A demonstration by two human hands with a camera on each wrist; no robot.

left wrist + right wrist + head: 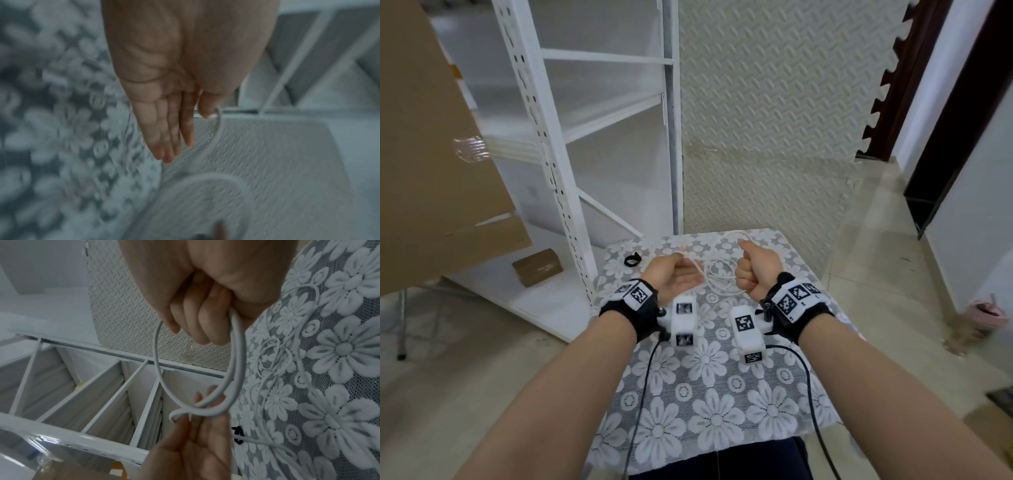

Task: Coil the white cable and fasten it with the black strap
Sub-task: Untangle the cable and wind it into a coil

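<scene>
**Hands w/ cable loops above desk**

Right hand [205, 293]: closed in a fist round several loops of the thin white cable [236, 363], held above the desk [688, 394], which wears a grey-and-white floral lace cloth. Left hand [676, 277]: palm up, fingers [164, 129] straight and together; cable loop lies across fingertips, thumb tip touching it (left wrist view, blurred). Loops hang btwn the two hands. Rest of cable lies loose on the cloth, beneath and beyond the hands. Small black strap [632, 259], curled into a ring, sits on desk's far left corner, apart from both hands. Bkgd: white metal shelving rack [585, 102], brown cardboard box [431, 154] at left.
</scene>
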